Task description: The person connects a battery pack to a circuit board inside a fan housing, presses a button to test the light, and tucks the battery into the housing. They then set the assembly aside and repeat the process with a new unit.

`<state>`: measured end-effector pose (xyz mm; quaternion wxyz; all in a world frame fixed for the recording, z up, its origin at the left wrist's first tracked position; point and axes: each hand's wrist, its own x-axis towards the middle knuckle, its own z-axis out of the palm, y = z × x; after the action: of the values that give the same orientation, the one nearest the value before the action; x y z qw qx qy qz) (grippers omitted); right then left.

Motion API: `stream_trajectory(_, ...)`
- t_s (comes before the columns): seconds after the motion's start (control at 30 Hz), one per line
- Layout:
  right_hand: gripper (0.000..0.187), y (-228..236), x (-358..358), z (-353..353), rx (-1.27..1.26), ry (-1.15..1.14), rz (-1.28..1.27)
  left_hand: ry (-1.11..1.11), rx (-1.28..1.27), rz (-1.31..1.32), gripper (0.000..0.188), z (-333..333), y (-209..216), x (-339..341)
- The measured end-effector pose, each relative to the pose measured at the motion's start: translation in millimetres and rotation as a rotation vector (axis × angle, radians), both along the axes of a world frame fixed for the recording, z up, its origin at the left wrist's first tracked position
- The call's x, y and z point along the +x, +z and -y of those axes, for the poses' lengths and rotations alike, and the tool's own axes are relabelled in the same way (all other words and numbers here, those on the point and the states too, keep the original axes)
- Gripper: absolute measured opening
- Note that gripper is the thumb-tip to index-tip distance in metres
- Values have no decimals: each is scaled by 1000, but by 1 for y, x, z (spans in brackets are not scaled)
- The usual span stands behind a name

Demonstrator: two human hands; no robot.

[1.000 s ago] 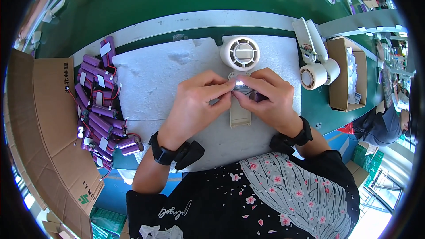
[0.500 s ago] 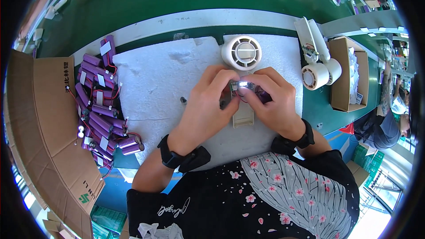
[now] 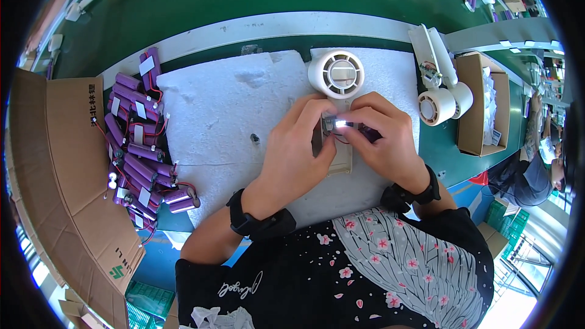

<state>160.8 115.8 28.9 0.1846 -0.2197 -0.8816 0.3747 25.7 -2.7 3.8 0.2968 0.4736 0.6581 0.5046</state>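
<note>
A white handheld fan lies on the foam sheet, its round head [image 3: 336, 74] pointing away from me and its open handle shell [image 3: 341, 163] toward me. Over the shell, a small circuit board [image 3: 329, 125] with a bright white light is between my hands. My left hand [image 3: 297, 146] pinches the board from its left side, thumb and forefinger closed. My right hand [image 3: 389, 140] is closed too, fingertips at the board's lit end. A dark purple battery [image 3: 369, 133] shows between its thumb and forefinger, with a thin red wire below. Fingers cover much of the board and battery.
Purple wired batteries [image 3: 141, 146] are heaped left of the foam sheet [image 3: 207, 122], beside a tall cardboard box [image 3: 73, 146]. To the right lie more white fans [image 3: 437, 105] and an open carton [image 3: 472, 116] with white pieces. A pale rail [image 3: 262, 27] crosses behind.
The board has turned and moved slightly lower over the handle shell. Both hands have shifted a little toward me and right, and the lit spot now faces the right fingertips.
</note>
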Motion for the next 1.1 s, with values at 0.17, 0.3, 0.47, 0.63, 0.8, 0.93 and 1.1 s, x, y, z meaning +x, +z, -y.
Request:
stream_trajectory(0.17,22,-1,1,-2,38,51,-1,20,-10,-13,36,-1,2,1)
stream_trajectory(0.3,24,-1,0,-1,62,39,12,22,-26,17,36,-2,2,0)
stream_trajectory(0.47,24,-4,-2,2,126,-4,-4,44,-48,6,36,-3,3,0)
stream_trajectory(0.63,25,-6,-3,2,145,-7,-46,71,-59,3,34,-3,0,0)
stream_trajectory(0.8,24,-6,-3,2,180,-3,-48,77,-75,16,33,-3,0,0)
stream_trajectory(0.93,22,-7,-3,3,212,0,-60,50,-135,63,36,-1,1,-4)
stream_trajectory(1.1,22,-8,-3,5,229,-6,-51,-29,-39,136,35,0,0,-11)
